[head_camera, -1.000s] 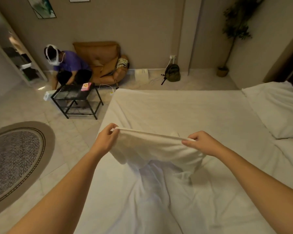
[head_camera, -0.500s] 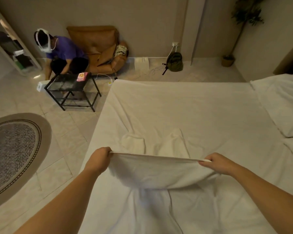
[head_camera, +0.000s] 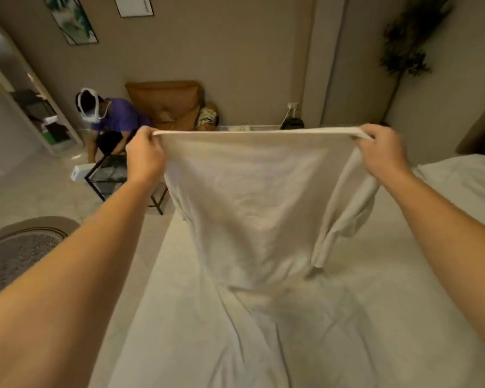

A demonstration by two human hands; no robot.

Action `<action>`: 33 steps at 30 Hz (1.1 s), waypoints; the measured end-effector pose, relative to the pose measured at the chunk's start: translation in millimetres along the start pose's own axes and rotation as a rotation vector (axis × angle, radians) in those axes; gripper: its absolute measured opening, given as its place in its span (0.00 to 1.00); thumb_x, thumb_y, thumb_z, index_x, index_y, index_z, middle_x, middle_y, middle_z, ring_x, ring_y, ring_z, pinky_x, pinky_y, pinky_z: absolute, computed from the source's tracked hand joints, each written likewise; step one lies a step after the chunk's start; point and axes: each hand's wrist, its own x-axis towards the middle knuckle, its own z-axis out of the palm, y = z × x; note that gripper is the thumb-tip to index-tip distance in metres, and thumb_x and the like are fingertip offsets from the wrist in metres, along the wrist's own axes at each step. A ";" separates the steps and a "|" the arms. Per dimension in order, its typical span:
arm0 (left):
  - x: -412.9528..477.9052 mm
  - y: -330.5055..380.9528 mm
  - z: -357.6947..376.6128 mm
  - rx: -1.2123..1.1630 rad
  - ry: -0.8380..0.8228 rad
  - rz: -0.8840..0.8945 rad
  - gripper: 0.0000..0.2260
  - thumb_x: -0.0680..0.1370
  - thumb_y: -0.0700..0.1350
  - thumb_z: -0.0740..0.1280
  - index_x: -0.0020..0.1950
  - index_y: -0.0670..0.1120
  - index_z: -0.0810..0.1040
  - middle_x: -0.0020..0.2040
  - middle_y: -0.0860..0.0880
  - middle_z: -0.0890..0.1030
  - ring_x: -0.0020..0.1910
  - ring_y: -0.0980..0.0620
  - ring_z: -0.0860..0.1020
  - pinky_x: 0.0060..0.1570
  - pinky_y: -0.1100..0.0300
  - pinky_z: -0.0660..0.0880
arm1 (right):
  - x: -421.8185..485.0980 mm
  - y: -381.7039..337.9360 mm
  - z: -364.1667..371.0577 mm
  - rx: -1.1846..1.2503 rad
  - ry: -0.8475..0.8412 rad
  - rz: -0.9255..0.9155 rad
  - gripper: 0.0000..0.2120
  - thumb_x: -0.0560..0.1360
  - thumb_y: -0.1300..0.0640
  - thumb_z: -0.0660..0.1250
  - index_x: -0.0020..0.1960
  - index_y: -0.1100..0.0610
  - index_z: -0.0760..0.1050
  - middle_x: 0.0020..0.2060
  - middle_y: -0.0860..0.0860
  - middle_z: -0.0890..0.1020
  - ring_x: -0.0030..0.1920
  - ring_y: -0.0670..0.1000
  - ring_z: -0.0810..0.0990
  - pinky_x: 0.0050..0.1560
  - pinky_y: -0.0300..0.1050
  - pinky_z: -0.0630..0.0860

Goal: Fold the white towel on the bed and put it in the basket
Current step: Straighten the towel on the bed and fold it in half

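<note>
Both of your hands are closed on the top hem of the white towel (head_camera: 252,208): your left hand (head_camera: 144,158) pinches the left corner and your right hand (head_camera: 381,155) pinches the right corner, so the hem runs taut and nearly level between them. The towel hangs in the air above the bed (head_camera: 389,317). Its lower end is blurred, and it looks to be at or just above the sheet; you cannot tell from here whether it touches. On the right side a strip of cloth has doubled over and dangles below your right hand, so the sheet of cloth is not yet flat.

To do this step well, keep the two corners level and well apart, and give the towel a short shake so that the doubled strip on the right drops open. Judge the fold only once both side edges hang straight. Then lay the lower end on the bed first and bring the hem down onto it, corner to corner, rather than folding in the air where the cloth can twist. Hold the pinch firm, as a slack corner would let the towel slide and bunch.

No basket shows in this view, so you will need to look for it once the fold is done.

No brand, label or legible writing can be made out on the towel or bedding; the framed pictures (head_camera: 133,5) on the wall are too small to read.
</note>
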 end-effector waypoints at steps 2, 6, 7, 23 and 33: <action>27.9 39.6 -29.4 -0.149 0.118 0.046 0.10 0.84 0.49 0.58 0.57 0.48 0.77 0.53 0.51 0.80 0.50 0.54 0.75 0.50 0.59 0.72 | 23.0 -38.3 -29.7 0.099 0.152 -0.066 0.11 0.76 0.47 0.64 0.45 0.52 0.80 0.34 0.50 0.79 0.36 0.48 0.73 0.32 0.46 0.65; 44.1 75.6 -78.2 -0.292 0.224 0.175 0.09 0.83 0.56 0.59 0.45 0.56 0.73 0.42 0.59 0.75 0.41 0.61 0.72 0.46 0.62 0.74 | 33.7 -78.9 -70.7 0.222 0.317 -0.193 0.15 0.75 0.52 0.64 0.37 0.62 0.73 0.30 0.55 0.69 0.33 0.46 0.65 0.30 0.49 0.57; 39.9 72.9 -86.8 -0.276 0.215 0.202 0.11 0.82 0.58 0.60 0.43 0.56 0.73 0.40 0.59 0.74 0.39 0.61 0.72 0.44 0.62 0.74 | 30.3 -79.0 -76.4 0.224 0.327 -0.203 0.17 0.75 0.51 0.64 0.35 0.63 0.71 0.30 0.55 0.66 0.32 0.46 0.63 0.30 0.49 0.55; -189.7 -205.8 2.1 0.537 -0.375 0.368 0.07 0.83 0.52 0.64 0.54 0.54 0.81 0.53 0.52 0.79 0.53 0.44 0.76 0.47 0.49 0.67 | -193.0 139.2 39.2 -0.233 -0.385 0.031 0.08 0.76 0.44 0.72 0.52 0.44 0.86 0.45 0.49 0.87 0.40 0.54 0.81 0.39 0.46 0.75; -385.5 -361.4 61.7 0.552 -0.999 0.184 0.10 0.83 0.49 0.61 0.42 0.50 0.72 0.39 0.54 0.76 0.39 0.51 0.76 0.41 0.52 0.75 | -394.4 278.7 125.4 -0.455 -0.754 0.059 0.09 0.77 0.49 0.72 0.57 0.44 0.86 0.40 0.51 0.83 0.43 0.56 0.83 0.43 0.45 0.74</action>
